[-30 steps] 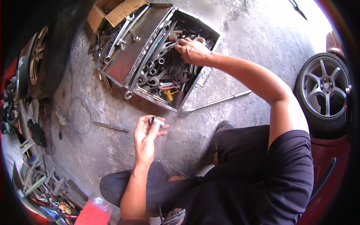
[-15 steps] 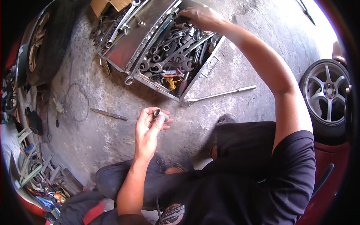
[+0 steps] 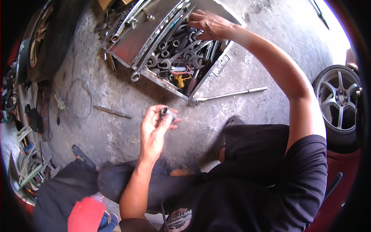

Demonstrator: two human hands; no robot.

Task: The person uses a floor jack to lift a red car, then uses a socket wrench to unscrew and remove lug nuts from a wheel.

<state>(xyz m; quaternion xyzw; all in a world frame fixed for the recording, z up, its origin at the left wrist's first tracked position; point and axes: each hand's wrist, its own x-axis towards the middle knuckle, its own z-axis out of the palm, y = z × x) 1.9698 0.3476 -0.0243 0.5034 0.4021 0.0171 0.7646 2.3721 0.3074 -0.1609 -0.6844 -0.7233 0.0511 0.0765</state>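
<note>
Your left hand [image 3: 154, 129] is raised in front of you, fingers curled around a small metal socket [image 3: 168, 113], pinched up at the fingertips with its open end showing. It sits well clear of the concrete floor [image 3: 127, 96], roughly between your knees and the toolbox.

Your right hand [image 3: 210, 24] is stretched way out, palm down with fingers spread and bent, resting on the pile of tools at the far end of the open metal toolbox [image 3: 216, 65]. I can't tell if it has actually closed on anything in there, the fingertips are buried among the tools.

The box is packed with a jumble of combination wrenches [image 3: 176, 58], ring and open ends pointing every which way, plus something yellow [image 3: 178, 80] near the close corner and a bit of red beside it. The lifted-out tray [image 3: 133, 40] leans along the left side of the box with a few long wrenches lying on it.

On the floor just right of the box there's a long ratchet handle [image 3: 228, 94] lying flat, its head almost touching the box corner. A short metal rod [image 3: 113, 112] lies off to the left of your left hand, near a loop of thin wire [image 3: 79, 98]. An alloy wheel [image 3: 337, 98] stands at the right edge, another wheel [image 3: 38, 42] up at the left.
</note>
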